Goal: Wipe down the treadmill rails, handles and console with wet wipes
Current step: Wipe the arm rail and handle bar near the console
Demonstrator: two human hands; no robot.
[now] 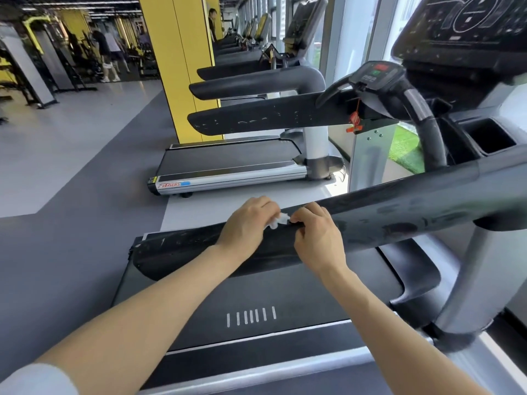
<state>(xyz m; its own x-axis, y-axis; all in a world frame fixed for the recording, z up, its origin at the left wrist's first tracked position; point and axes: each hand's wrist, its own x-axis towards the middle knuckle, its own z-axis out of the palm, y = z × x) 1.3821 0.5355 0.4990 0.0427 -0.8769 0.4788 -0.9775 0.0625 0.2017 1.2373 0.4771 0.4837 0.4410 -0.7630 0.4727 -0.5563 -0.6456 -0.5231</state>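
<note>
While the left hand grips a white wet wipe on the rail, the right hand pinches it.

Hands: two, left hand and right hand, both working at one rail
Wet wipes: one wet wipe showing between the grips
Treadmills: at least three standing in a row
Yellow pillars: one yellow pillar
People beyond: three showing

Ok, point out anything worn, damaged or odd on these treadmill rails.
The near rail shows scuffs and dull blotches along its top, right of the wet wipe. The far rail carries pale scratch marks. Nothing looks spilled or askew.
</note>
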